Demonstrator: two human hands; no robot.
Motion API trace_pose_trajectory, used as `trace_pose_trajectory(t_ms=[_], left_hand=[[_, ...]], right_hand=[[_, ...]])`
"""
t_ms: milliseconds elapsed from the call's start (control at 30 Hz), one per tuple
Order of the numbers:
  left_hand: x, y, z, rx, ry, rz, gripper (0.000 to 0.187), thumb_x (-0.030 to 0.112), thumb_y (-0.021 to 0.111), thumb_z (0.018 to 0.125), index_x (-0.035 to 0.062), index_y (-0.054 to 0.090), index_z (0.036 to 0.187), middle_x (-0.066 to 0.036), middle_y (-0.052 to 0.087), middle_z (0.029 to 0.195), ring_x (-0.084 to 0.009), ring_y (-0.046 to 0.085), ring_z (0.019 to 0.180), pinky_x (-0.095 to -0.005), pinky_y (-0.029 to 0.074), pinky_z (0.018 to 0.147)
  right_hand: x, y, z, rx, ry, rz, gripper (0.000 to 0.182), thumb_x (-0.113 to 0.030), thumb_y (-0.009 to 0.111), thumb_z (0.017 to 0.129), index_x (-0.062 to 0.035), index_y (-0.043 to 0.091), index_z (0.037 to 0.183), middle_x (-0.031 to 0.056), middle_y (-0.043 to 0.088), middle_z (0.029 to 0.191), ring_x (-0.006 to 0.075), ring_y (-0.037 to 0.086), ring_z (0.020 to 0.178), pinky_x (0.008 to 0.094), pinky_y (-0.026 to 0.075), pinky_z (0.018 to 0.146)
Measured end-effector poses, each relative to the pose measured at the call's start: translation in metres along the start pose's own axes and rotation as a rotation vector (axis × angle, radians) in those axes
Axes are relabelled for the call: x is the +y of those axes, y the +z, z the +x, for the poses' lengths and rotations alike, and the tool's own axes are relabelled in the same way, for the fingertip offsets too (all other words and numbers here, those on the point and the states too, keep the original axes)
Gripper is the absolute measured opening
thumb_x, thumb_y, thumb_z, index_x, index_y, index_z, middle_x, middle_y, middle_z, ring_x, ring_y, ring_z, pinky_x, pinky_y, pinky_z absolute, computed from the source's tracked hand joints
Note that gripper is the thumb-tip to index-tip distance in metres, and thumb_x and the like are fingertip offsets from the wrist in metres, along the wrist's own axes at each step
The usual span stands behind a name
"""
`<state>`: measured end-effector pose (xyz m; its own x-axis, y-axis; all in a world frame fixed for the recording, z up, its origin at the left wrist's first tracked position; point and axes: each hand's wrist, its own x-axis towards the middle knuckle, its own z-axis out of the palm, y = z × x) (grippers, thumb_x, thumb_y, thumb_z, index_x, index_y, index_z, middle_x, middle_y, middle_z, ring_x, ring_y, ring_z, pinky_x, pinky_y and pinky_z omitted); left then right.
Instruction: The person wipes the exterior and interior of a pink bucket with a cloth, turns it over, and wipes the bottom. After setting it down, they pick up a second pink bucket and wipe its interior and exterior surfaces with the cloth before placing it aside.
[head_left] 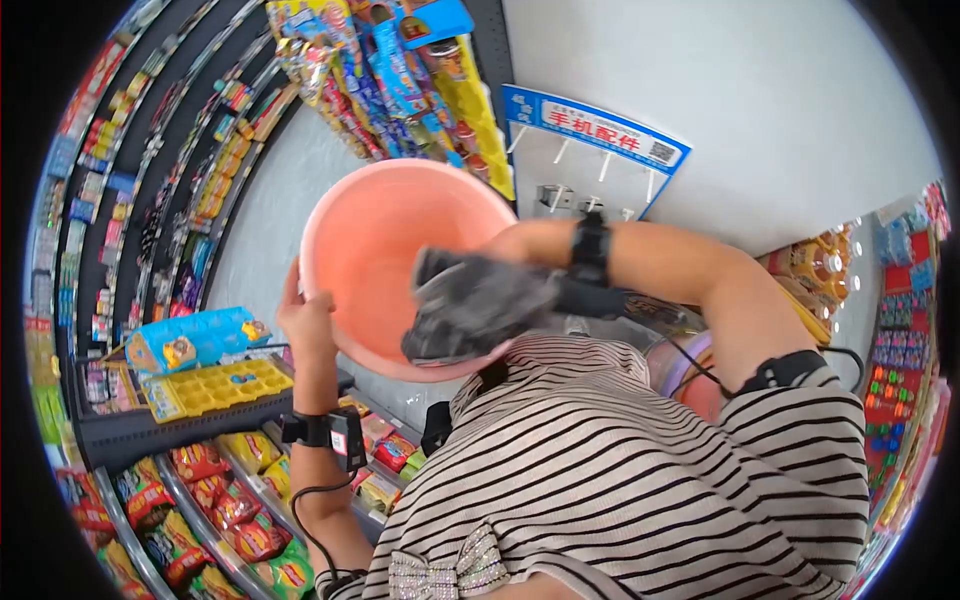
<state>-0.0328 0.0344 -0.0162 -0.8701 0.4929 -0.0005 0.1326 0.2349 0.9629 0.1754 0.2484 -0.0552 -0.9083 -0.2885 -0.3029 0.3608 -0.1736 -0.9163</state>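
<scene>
A pink plastic basin [360, 235] is tilted in front of me, its inside facing my view. The fingers of my left hand [307, 318] are closed on its left rim, the thumb on the inner side. My right hand [513, 246] reaches over the right rim and grips a dark grey cloth [475, 308]. Smeared by motion, the crumpled cloth overlaps the basin's lower right inside and rim. It partly hides the fingers of that hand.
Shop shelves [160, 150] curve along the left. Hanging snack packs [400, 80] and a blue-edged hook board [590, 140] are ahead. Snack bags [230, 500] fill racks at lower left, below a yellow tray [215, 390]. Bottles [815, 262] stand at right.
</scene>
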Motion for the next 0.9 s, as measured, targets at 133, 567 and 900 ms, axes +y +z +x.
trace_pose_trajectory(t_ms=[133, 567, 900], left_hand=[[-0.012, -0.080, -0.004, 0.157, 0.128, 0.147, 0.064, -0.009, 0.044, 0.060, -0.0045, 0.040, 0.123, -0.015, 0.056, 0.102, -0.0188, 0.057, 0.090, -0.0255, 0.047, 0.070], [0.057, -0.134, -0.047, 0.550, 0.345, -0.284, 0.062, -0.014, 0.042, 0.059, -0.0078, 0.038, 0.121, -0.017, 0.053, 0.109, -0.0203, 0.057, 0.090, -0.0277, 0.046, 0.079], [-0.102, -0.073, -0.047, 0.240, 0.036, -0.322, 0.061, 0.001, 0.052, 0.065, -0.0031, 0.039, 0.124, -0.012, 0.051, 0.113, -0.0181, 0.052, 0.099, -0.0290, 0.042, 0.085]], right_hand=[[-0.012, -0.056, -0.038, 0.281, -0.154, 0.057, 0.018, -0.018, 0.051, 0.084, -0.0039, 0.056, 0.093, 0.0016, 0.058, 0.083, 0.0102, 0.055, 0.075, 0.0230, 0.046, 0.067], [-0.001, -0.040, 0.073, 0.223, -0.097, 0.757, 0.039, -0.040, 0.050, 0.085, -0.0040, 0.058, 0.096, 0.0058, 0.063, 0.087, 0.0160, 0.060, 0.079, 0.0282, 0.048, 0.076], [-0.004, -0.005, 0.097, 0.857, -0.375, 0.021, 0.047, -0.016, 0.061, 0.060, 0.0020, 0.048, 0.102, 0.0189, 0.057, 0.096, 0.0272, 0.058, 0.084, 0.0330, 0.045, 0.076]])
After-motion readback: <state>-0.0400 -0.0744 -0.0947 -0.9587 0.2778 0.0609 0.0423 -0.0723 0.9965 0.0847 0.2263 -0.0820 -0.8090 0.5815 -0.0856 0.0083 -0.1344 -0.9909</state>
